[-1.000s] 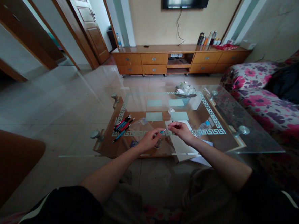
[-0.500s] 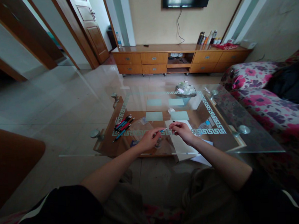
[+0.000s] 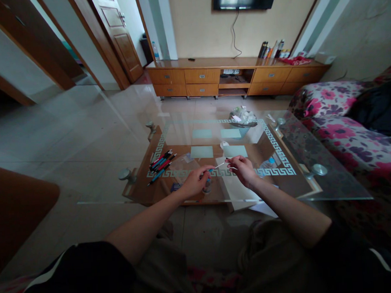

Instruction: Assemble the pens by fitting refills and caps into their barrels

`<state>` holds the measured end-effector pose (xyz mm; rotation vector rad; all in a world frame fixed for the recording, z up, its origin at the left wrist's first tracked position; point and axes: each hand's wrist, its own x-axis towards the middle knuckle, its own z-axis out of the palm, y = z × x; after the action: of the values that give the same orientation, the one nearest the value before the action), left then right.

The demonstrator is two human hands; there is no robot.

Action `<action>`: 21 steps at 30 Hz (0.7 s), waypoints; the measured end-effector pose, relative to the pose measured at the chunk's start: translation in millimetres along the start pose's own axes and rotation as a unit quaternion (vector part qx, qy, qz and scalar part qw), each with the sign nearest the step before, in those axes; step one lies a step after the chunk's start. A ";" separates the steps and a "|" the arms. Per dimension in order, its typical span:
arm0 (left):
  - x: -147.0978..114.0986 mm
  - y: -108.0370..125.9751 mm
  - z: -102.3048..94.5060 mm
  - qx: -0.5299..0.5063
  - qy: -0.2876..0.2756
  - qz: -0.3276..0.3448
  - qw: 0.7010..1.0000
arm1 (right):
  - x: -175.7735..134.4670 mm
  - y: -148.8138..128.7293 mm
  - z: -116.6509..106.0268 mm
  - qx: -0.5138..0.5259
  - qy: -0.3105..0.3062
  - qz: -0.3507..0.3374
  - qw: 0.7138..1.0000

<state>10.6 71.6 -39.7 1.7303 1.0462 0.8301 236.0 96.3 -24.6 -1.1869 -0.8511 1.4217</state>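
Note:
Over the glass table, my left hand (image 3: 197, 181) is closed around a blue pen barrel (image 3: 210, 170), most of it covered by my fingers. A thin pale pen refill (image 3: 219, 165) sticks out of the barrel toward the right. Its far end reaches the pinched fingertips of my right hand (image 3: 242, 169). A small dark bit shows at those fingertips, too small to make out. To the left of my hands, several pens (image 3: 163, 164) in black, blue and red lie in a loose pile on the glass.
The glass table (image 3: 337, 186) has a lower wooden shelf, with a white sheet or box (image 3: 233, 190) and a clear bottle (image 3: 268, 163) seen through it. A basket with plastic bags (image 3: 243, 119) stands at the back. A floral sofa (image 3: 337, 131) is at right.
My right hand has moved a little right, away from my left hand. More of the thin refill shows between them. My left hand stays nearly in place.

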 end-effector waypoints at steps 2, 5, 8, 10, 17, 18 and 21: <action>0.5 -0.7 0.1 -0.001 0.003 0.004 1.000 | 0.4 1.2 -0.5 0.002 -0.004 -0.002 1.000; 1.8 -2.5 0.8 -0.003 0.015 0.009 1.000 | -0.6 4.6 -0.7 -0.005 -0.049 0.025 0.998; 2.4 -3.5 2.0 -0.015 0.014 0.006 1.000 | -3.9 8.1 0.8 -0.011 -0.119 0.070 0.990; 2.0 -2.6 2.7 -0.030 -0.001 0.004 1.000 | -6.5 9.4 2.6 -0.018 -0.164 0.088 0.982; -1.2 4.9 5.7 -0.099 -0.059 -0.011 0.993 | -8.4 7.4 6.3 -0.004 -0.165 0.085 0.983; -0.9 5.1 6.4 -0.112 -0.064 -0.018 0.992 | -7.6 6.5 6.1 0.001 -0.153 0.082 0.985; 1.8 3.7 8.6 -0.167 -0.067 -0.068 0.981 | -3.3 4.6 4.2 0.005 -0.100 0.059 0.993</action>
<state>19.8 69.3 -39.1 1.3953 0.8686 0.7444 230.6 92.6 -27.1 -1.1153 -0.9215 1.6597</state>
